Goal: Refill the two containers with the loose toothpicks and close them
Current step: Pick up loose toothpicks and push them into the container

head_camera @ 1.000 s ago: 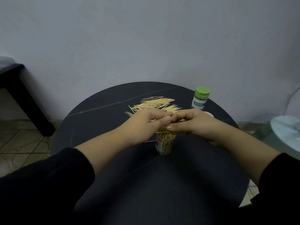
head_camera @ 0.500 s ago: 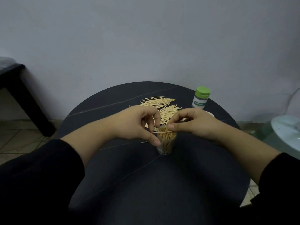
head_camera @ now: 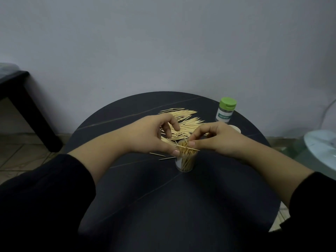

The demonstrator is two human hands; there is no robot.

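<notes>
The left hand [head_camera: 154, 135] is half curled. Its thumb tip touches the top left side of the small clear plastic jar [head_camera: 185, 163]. I cannot tell if its fingers hold anything. The jar stands up near the middle of the round black table [head_camera: 138, 206]. It has no lid on and is stuffed with pale wooden sticks up to the rim. Two stray toothpicks [head_camera: 166, 158] lie just left of it, and the big pile of loose toothpicks [head_camera: 183, 122] lies behind it.

The right hand [head_camera: 216, 140] pinches one thin toothpick [head_camera: 196, 149] between thumb and first finger, flat across the jar's mouth. A white round lid [head_camera: 236, 129] peeks out behind that hand. Farther back stands the second jar with a green cap [head_camera: 225, 110], shut, close to the table's back right edge.

Wide dark tabletop lies between the open jar and the black sleeves [head_camera: 45, 188]. A black furniture leg [head_camera: 27, 110] stands well off to the left. A glass table [head_camera: 320, 148] sits off to the right.
</notes>
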